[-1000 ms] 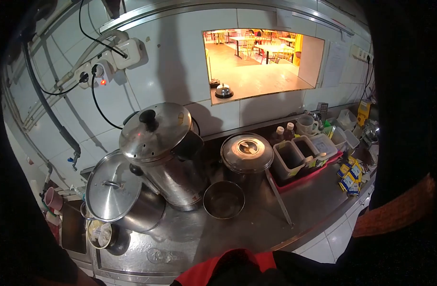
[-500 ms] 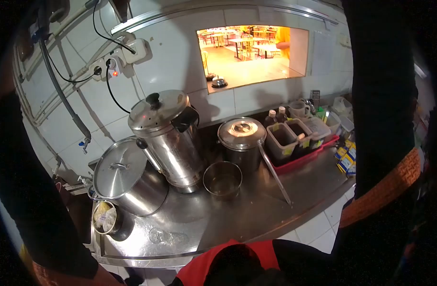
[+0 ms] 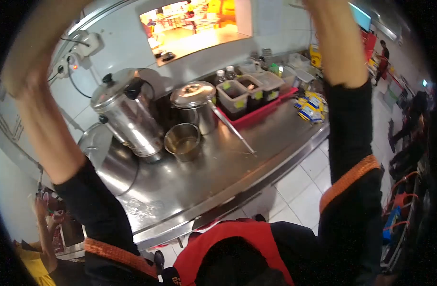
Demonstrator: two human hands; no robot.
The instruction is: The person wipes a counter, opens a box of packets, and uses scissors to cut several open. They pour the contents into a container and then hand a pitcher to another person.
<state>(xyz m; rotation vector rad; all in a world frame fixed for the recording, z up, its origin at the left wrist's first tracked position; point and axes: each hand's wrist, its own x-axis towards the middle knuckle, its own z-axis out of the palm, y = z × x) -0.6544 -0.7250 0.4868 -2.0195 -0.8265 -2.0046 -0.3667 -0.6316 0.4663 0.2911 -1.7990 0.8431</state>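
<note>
Both my forearms reach upward past the top of the view, in black sleeves with orange bands. The left forearm crosses the left side; its hand is out of frame or too blurred to make out at the top left. On the right, my other forearm leaves at the top edge with its hand hidden. Below and between them, a steel counter (image 3: pixel 218 174) carries a tall steel urn (image 3: pixel 132 119), a large lidded pot (image 3: pixel 114 164), a small open pot (image 3: pixel 182 142) and a lidded canister (image 3: pixel 194 107).
A red tray (image 3: pixel 264 109) holds plastic containers (image 3: pixel 233 97). Yellow and blue packets (image 3: pixel 311 107) lie at the counter's right end. A serving window (image 3: pixel 199 28) opens in the wall. Another person's arm (image 3: pixel 47 233) shows at lower left; a person (image 3: pixel 383 59) stands at far right.
The view has shifted and turned toward the right, so the counter sits farther left. My bare forearms have come into view, raised. People at lower left and far right now show.
</note>
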